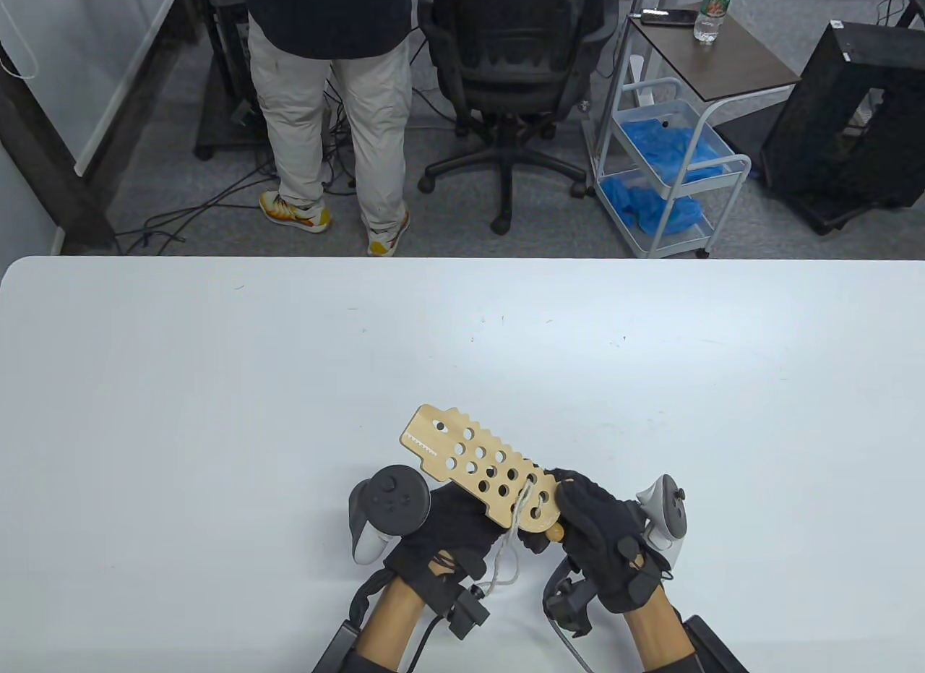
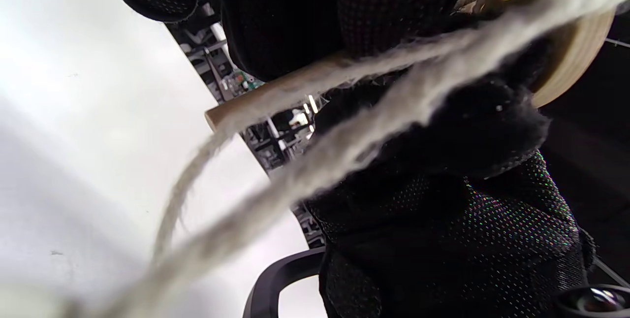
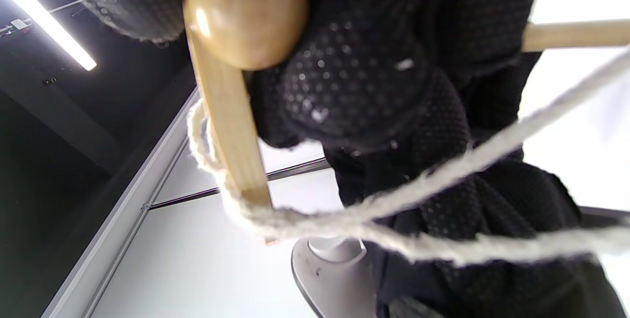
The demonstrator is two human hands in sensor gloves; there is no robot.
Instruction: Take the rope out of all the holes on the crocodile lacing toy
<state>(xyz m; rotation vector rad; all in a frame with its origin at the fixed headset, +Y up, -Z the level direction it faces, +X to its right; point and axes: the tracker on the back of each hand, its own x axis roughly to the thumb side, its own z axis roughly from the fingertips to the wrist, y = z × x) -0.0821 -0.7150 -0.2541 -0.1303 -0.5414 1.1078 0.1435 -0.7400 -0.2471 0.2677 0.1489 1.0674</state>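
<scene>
The wooden crocodile toy (image 1: 470, 457) is held tilted above the table, head pointing up-left. A pale rope (image 1: 508, 550) runs through the holes near its tail and hangs down in loops between my wrists. My left hand (image 1: 452, 517) grips the board's lower edge from underneath. My right hand (image 1: 589, 517) grips the tail end, next to a round wooden bead (image 1: 555, 533). The right wrist view shows the bead (image 3: 246, 13), the board's edge (image 3: 231, 126) and the rope (image 3: 393, 200) looped around it. In the left wrist view the rope (image 2: 344, 145) and a thin wooden stick (image 2: 275, 94) cross my gloved fingers (image 2: 443, 136).
The white table (image 1: 217, 384) spreads out around the hands. Beyond its far edge stand a person (image 1: 329, 102), an office chair (image 1: 517, 73), a white cart (image 1: 668, 167) with blue cloths and a black box (image 1: 856, 116).
</scene>
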